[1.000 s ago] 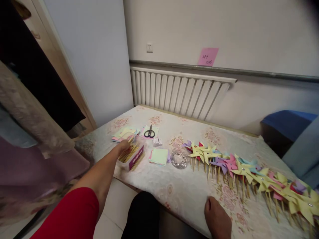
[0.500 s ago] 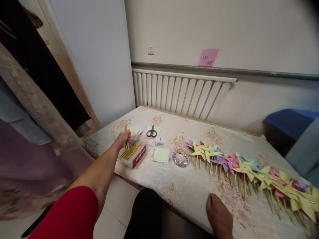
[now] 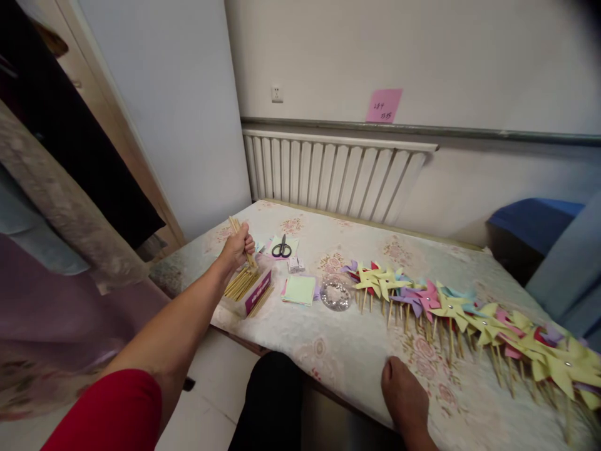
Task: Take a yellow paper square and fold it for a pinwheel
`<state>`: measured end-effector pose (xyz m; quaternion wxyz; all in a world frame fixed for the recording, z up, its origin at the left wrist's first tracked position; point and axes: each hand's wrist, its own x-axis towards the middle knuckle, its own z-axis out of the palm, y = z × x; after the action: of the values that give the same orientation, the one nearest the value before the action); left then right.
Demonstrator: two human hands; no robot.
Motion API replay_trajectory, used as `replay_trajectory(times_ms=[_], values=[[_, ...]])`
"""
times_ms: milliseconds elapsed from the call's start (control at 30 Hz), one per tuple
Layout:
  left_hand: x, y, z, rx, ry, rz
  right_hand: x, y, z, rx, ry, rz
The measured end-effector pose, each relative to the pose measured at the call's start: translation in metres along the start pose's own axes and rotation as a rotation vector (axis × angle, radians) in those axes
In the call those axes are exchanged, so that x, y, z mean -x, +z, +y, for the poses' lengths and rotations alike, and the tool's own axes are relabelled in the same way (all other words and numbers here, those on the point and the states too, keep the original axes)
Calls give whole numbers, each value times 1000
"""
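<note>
My left hand [image 3: 238,245] is closed around a small bunch of wooden sticks [image 3: 235,224], held tilted just above a clear plastic box [image 3: 246,307] with a purple label. More wooden sticks [image 3: 240,285] fill that box, and a few lie beside it. On the table's near side rests my right hand [image 3: 404,394], curled into a fist with its fingertips hidden and nothing showing from it. To its right runs a long row of paper pinwheels [image 3: 451,307] on wooden sticks, in yellow, pink, purple and blue.
Black-handled scissors [image 3: 282,249] lie on paper behind the box, near a small white packet [image 3: 295,265]. A stack of coloured paper squares [image 3: 300,290] sits beside a round clear dish [image 3: 335,294] of small shiny pieces. A radiator [image 3: 328,175] stands behind the flowered tablecloth [image 3: 347,351].
My left hand has risen slightly and moved right over the box, and the sticks in it now lean left at the top. The view has shifted a little; my right hand stays resting on the table.
</note>
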<state>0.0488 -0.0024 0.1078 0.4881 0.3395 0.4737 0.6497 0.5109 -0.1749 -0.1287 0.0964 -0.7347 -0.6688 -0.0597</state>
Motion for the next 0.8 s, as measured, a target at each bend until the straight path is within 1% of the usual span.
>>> replay_trajectory(times_ms=[67, 133, 200, 267, 367, 433, 533, 633, 800], values=[[16, 26, -2, -13, 24, -78, 0, 2, 0, 1, -1, 15], [37, 53, -16, -16, 48, -150, -1, 2, 0, 4, 1, 31], [59, 78, -43, -11, 72, -221, -1, 2, 0, 10, -1, 51], [80, 100, -78, -25, 72, -292, -1, 1, -1, 15, -1, 63], [106, 124, -131, -151, 84, -329, -2, -2, -3, 11, 12, 68], [118, 134, -160, -214, 81, -344, -2, -3, -4, 4, 20, 72], [129, 144, -190, -259, 71, -347, -3, -3, -5, 3, 25, 85], [135, 149, -206, -300, 66, -361, -3, -1, -4, -9, 26, 96], [138, 150, -221, -299, 8, -340, -4, 2, -3, -33, 31, 98]])
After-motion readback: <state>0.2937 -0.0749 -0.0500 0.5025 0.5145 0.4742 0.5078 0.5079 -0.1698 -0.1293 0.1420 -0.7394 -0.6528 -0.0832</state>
